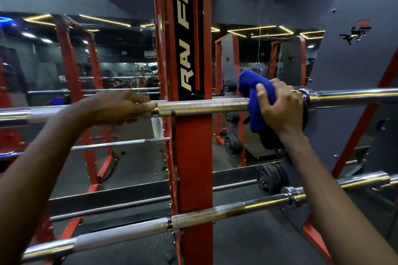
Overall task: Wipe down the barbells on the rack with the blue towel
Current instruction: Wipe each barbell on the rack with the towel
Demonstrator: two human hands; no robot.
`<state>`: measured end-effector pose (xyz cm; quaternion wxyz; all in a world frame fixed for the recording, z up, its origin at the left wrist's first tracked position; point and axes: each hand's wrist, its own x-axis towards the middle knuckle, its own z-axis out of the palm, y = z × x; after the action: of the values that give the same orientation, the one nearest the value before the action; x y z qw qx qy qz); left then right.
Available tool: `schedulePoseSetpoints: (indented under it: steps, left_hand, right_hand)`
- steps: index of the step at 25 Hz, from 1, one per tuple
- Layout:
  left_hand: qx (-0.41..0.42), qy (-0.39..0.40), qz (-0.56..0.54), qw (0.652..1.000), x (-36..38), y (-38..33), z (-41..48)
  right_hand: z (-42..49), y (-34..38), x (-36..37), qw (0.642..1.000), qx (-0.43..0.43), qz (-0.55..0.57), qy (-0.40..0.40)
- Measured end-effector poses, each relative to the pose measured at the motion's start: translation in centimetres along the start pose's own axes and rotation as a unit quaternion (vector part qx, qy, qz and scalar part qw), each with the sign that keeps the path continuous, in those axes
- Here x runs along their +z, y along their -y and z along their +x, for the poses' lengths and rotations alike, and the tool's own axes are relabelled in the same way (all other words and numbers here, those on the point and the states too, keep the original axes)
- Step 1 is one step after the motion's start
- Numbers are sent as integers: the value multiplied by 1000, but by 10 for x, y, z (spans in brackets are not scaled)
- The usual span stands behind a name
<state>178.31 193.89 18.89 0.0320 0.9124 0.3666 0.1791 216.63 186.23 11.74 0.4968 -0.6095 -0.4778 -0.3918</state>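
An upper chrome barbell (202, 107) lies across the red rack upright (193, 146) at chest height. My right hand (280, 106) grips the blue towel (254, 97), which is wrapped around this bar just right of the upright, beside the bar's collar. My left hand (116, 107) lies over the same bar left of the upright, fingers curled around it. A lower barbell (204, 214) rests across the rack below, slanting up to the right, untouched.
A wall mirror behind the rack reflects red frames, bars and ceiling lights. Black weight plates (272, 178) sit low behind the lower bar. A slanted red brace (366, 122) rises at the right. The floor is dark rubber.
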Motion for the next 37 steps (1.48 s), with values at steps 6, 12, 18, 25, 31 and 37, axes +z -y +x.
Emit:
schedulePoseSetpoints:
  steps: [6, 12, 18, 25, 31, 37]
  left_hand:
    - [59, -273, 181, 943, 43, 19, -9]
    - [70, -378, 234, 893, 92, 38, -23]
    - [68, -381, 258, 885, 86, 35, -26]
    - [68, -264, 369, 889, 55, 27, -20]
    - [37, -138, 159, 977, 13, 29, -8]
    - [103, -277, 292, 910, 64, 66, -43]
  right_hand:
    - [-8, 30, 8, 992, 117, -35, -16]
    - [-48, 101, 26, 993, -104, 50, 25]
    - [-31, 1, 17, 994, -43, 30, -95]
    - [-20, 20, 32, 955, 205, 115, -179]
    - [-53, 127, 42, 983, 110, 118, -86]
    - [-49, 80, 33, 992, -121, 0, -35]
